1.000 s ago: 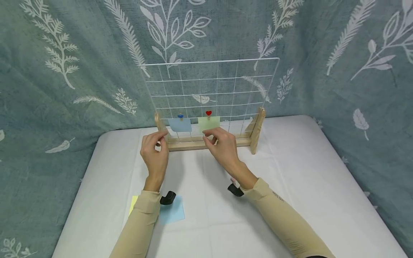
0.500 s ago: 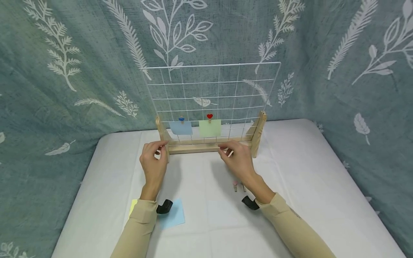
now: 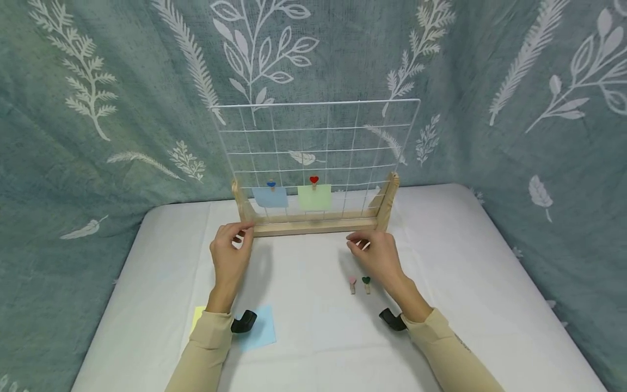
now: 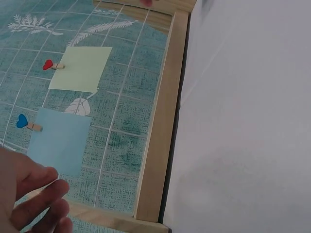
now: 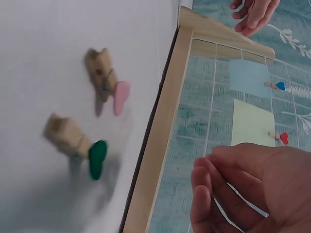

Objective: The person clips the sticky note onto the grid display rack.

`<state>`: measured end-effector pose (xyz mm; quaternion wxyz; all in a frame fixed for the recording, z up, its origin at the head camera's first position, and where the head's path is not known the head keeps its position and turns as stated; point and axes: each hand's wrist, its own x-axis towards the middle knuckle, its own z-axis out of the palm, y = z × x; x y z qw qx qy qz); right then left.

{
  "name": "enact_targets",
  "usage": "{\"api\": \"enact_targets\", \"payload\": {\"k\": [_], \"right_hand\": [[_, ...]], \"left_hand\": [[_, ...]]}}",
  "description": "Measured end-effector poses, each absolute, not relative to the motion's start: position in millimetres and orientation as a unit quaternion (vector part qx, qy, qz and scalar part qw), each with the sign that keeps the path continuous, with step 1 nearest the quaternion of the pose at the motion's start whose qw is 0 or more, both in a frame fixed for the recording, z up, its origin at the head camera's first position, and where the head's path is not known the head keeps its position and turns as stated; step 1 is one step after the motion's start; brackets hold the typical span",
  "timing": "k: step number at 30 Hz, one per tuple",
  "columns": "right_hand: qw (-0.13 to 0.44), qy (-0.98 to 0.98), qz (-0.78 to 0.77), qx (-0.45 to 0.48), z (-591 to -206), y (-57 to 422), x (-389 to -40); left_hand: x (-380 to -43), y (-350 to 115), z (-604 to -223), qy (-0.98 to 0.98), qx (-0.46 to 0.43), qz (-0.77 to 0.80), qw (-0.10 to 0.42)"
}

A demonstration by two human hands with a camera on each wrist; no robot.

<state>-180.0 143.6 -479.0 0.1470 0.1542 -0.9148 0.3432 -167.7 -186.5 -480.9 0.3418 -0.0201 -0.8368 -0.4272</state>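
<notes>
A white wire grid [image 3: 315, 149] stands in a wooden base [image 3: 313, 226]. Two paper notes hang on it: a blue note [image 4: 60, 141] under a clothespin with a blue heart [image 4: 22, 121], and a pale green note [image 3: 314, 197] under a clothespin with a red heart [image 3: 314, 180]. At the base's left end is my left hand [image 3: 232, 247], its fingers loosely bent and holding nothing. My right hand [image 3: 378, 253] hovers before the base's right part, thumb and forefinger close together with nothing between them. Below it lie clothespins with a pink heart [image 5: 121, 97] and a green heart [image 5: 97, 159].
On the white table [image 3: 303, 370], a blue paper [image 3: 259, 329] and a yellow paper [image 3: 197, 316] lie partly under my left forearm. Green cloth with white leaf prints [image 3: 313, 54] hangs behind and at the sides. Black wrist camera mounts [image 3: 392, 319] stick out at both wrists.
My right hand has moved away from the green note, rightward and down toward the table, uncovering the pink and green clothespins. My left hand stays by the base's left end. The view shifts slightly.
</notes>
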Motion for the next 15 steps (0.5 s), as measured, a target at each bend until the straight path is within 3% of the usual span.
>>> {"api": "enact_targets", "payload": {"k": [8, 15], "right_hand": [[0.11, -0.922, 0.345, 0.138, -486.7, 162.4, -168.3], [0.021, -0.932, 0.344, 0.112, -493.4, 180.8, -158.0]], "left_hand": [[-158.0, -189.0, -485.1, -0.86, -0.035, -0.414, 0.298], [-148.6, -196.3, -489.1, -0.885, -0.033, -0.401, 0.235]]}}
